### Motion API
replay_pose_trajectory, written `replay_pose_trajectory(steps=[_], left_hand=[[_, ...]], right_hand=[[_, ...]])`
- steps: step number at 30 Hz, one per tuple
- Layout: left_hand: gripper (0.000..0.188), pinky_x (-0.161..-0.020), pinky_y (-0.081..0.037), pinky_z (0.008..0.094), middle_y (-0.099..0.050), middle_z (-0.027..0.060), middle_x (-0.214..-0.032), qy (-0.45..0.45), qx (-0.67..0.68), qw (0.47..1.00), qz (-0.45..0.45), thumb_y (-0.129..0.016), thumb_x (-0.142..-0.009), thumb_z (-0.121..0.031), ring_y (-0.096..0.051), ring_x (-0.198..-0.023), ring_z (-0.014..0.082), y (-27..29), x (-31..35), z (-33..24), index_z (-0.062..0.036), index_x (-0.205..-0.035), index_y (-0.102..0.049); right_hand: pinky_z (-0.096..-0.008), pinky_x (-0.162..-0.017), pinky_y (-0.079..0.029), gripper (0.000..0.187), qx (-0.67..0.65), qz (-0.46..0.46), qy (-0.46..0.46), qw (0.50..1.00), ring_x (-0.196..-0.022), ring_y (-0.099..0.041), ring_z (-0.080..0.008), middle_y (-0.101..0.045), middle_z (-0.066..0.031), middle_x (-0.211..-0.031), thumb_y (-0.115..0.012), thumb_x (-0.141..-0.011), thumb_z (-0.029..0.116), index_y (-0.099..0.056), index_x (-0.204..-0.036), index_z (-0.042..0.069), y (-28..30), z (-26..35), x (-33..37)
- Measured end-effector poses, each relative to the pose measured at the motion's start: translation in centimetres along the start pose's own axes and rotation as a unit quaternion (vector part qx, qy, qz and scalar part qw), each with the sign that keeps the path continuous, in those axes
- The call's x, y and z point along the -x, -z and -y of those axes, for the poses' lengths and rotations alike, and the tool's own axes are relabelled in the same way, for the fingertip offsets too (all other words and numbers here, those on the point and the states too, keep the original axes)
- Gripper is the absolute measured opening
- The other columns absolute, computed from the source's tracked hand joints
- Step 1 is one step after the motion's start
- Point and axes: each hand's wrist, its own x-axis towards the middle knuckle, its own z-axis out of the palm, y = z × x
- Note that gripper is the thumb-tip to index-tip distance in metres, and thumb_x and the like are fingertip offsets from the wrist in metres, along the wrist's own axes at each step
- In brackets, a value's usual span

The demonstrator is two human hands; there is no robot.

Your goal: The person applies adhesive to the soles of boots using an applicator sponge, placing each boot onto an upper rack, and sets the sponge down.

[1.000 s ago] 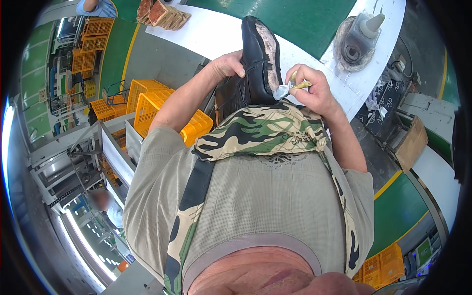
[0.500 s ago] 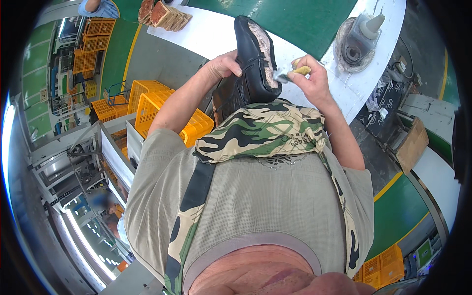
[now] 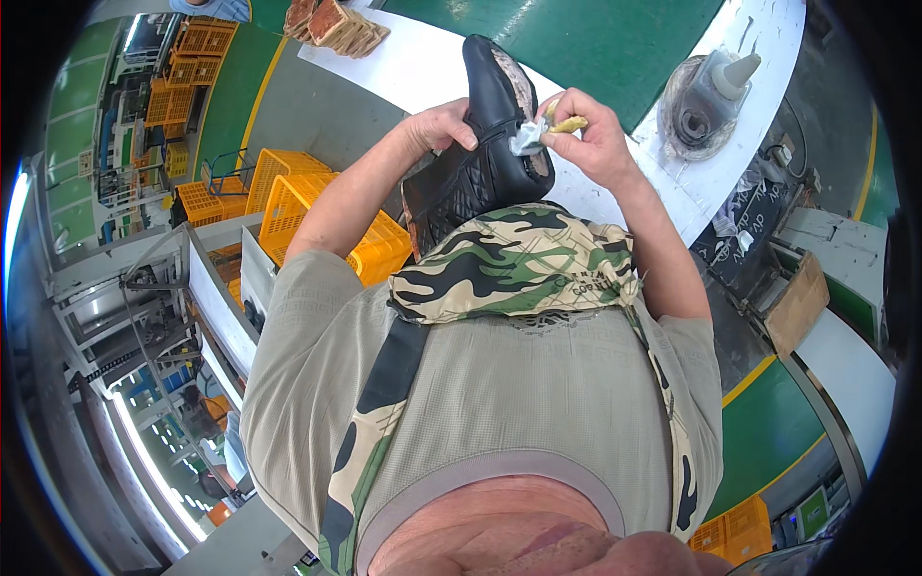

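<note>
A black leather boot is held on its side at the near edge of the white work surface. Its pale, rough underside, with no outsole on it, faces right. My left hand grips the boot from the left, thumb on top of the leather. In my right hand, the fingers are closed round what looks like a brush, with a yellow handle and a whitish head. That head touches the boot's side near the edge of the underside, towards the end nearest me.
A grey squeeze bottle with a pale nozzle stands on a stained round dish at the right. Brown stacked pieces lie at the far left of the white surface. Yellow crates stand left of me.
My right hand has moved left and slightly up, bringing the brush head from the underside's edge onto the black leather. My left hand keeps its grip on the boot.
</note>
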Motion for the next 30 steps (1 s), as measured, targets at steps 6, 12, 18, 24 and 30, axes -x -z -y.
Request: replay_pose_trajectory(steps=[6,12,18,24,30], left_hand=[[0.09,-0.101,-0.045,0.0331,-0.065,0.0136,-0.119,-0.044,-0.013,0.999,-0.027,-0.086,-0.049,-0.02,-0.062,-0.107,0.0234,0.4,1.0,0.8,0.0049,-0.129,-0.052],[0.087,-0.103,-0.043,0.0347,-0.064,0.0108,-0.121,-0.096,-0.016,0.993,-0.065,-0.086,-0.051,-0.014,-0.06,-0.112,0.023,0.0,2.0,-0.3,0.0018,-0.13,-0.052],[0.078,-0.1,-0.045,0.0344,-0.065,0.0072,-0.115,-0.161,-0.08,0.969,-0.172,-0.084,-0.053,0.0,-0.061,-0.108,0.0216,-1.6,3.4,-2.2,-0.0005,-0.125,-0.055],[0.071,-0.099,-0.046,0.0342,-0.065,0.0079,-0.115,-0.227,-0.183,0.921,-0.26,-0.085,-0.058,0.003,-0.06,-0.108,0.0199,-4.3,5.8,-3.2,0.0007,-0.123,-0.057],[0.063,-0.097,-0.049,0.0362,-0.063,0.0089,-0.117,-0.294,-0.306,0.828,-0.366,-0.086,-0.065,0.001,-0.06,-0.107,0.0206,-6.3,7.1,-1.2,-0.0005,-0.12,-0.056]], right_hand=[[-0.0267,-0.072,-0.041,0.021,-0.023,0.036,-0.047,0.998,-0.082,-0.052,-0.0116,-0.061,-0.0094,-0.09,-0.064,-0.073,-0.001,-0.044,-0.076,0.006,0.7,0.1,1.9],[-0.0249,-0.069,-0.04,0.021,0.033,-0.044,-0.067,0.996,-0.078,-0.05,-0.0093,-0.06,-0.0098,-0.092,-0.065,-0.074,0.0,-0.046,-0.078,0.006,2.0,-1.6,3.0],[-0.0231,-0.053,-0.043,0.019,0.079,-0.188,-0.135,0.97,-0.059,-0.054,-0.0061,-0.06,-0.0006,-0.067,-0.075,-0.078,0.01,-0.058,-0.08,0.003,1.1,-2.1,1.8],[-0.0247,-0.052,-0.045,0.018,-0.039,-0.179,-0.179,0.967,-0.057,-0.056,-0.0075,-0.062,-0.0032,-0.067,-0.075,-0.079,0.01,-0.059,-0.078,0.0,0.6,-0.9,0.1],[-0.0251,-0.053,-0.046,0.02,0.057,-0.231,-0.152,0.959,-0.059,-0.057,-0.0082,-0.063,-0.0037,-0.067,-0.075,-0.08,0.013,-0.06,-0.079,-0.001,-0.1,-1.2,-2.8]])
